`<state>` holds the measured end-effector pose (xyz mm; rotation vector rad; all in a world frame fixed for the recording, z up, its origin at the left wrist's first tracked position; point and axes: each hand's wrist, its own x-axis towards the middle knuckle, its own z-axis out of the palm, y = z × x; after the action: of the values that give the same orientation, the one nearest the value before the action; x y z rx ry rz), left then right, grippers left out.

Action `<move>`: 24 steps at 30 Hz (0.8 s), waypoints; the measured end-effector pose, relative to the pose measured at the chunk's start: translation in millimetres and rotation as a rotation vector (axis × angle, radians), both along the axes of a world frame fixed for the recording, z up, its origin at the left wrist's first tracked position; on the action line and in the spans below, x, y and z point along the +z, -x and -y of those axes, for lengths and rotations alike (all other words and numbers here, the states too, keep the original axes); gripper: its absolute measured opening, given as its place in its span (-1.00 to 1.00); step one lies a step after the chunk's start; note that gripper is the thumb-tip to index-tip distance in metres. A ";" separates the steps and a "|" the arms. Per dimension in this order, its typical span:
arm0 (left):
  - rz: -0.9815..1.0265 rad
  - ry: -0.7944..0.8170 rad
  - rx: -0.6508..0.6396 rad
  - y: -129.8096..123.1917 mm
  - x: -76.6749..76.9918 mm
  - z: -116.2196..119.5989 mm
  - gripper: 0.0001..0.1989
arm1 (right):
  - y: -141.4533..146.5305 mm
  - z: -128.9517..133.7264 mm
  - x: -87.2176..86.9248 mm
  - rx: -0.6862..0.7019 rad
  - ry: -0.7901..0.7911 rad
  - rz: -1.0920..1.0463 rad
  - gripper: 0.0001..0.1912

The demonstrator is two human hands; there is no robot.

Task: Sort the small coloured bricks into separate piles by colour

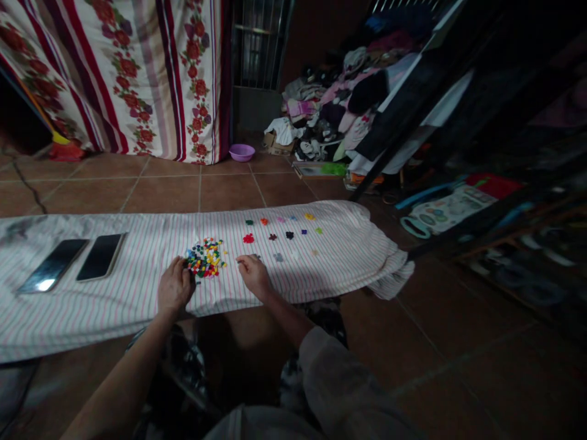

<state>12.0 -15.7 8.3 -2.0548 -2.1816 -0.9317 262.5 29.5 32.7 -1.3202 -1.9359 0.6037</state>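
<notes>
Hands: While the left hand [176, 284] rested at the near left edge of the mixed pile [206, 258], the right hand [255, 275] was positioned to the right of it; the two hands were apart.
Left grip: Fingers were curled down at the pieces; whether they were closed on one could not be determined.
Right grip: Thumb and fingers were bent toward each other, pointing left; exact closure and any held piece could not be determined.
Pile: Small multicolored pieces lay loose between the hands, on the striped cloth [151, 244].
Far row, left to right: dark green group [249, 222], orange group [264, 221], pink group [280, 219], light blue group [293, 217], yellow group [309, 216].
Middle row, left to right: red group [248, 238], brown group [273, 237], black group [289, 235], dark blue group [304, 232], lime group [319, 231].
Near row: gray group [277, 257] lay just right of the right hand; tan group [315, 252] lay farther right.
Phones: left phone [55, 266] and right phone [101, 256] lay flat, left of the pile.
Floor, far side: purple basin [241, 153] stood beside the floral curtain [156, 73]; clothes heap [339, 104] was to the right.
Far left: red-and-yellow broom head [65, 148] was on the tiles.
</notes>
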 end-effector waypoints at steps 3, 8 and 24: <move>-0.088 0.000 -0.049 0.5 2.2 2.4 -0.74 | -24.1 5.4 -7.9 -0.066 -0.002 -0.021 -0.71; -0.087 -0.022 -0.027 -2.9 2.3 7.8 -0.75 | -57.9 12.7 -18.5 -0.219 0.041 -0.055 -0.73; -0.026 -0.017 0.273 -10.3 9.8 4.8 -0.66 | -60.5 3.7 -25.7 -0.254 0.094 0.024 -0.73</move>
<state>22.3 -20.5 18.1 -1.6920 -2.3512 -0.8831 323.0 25.8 7.0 -1.6079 -1.7388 0.5598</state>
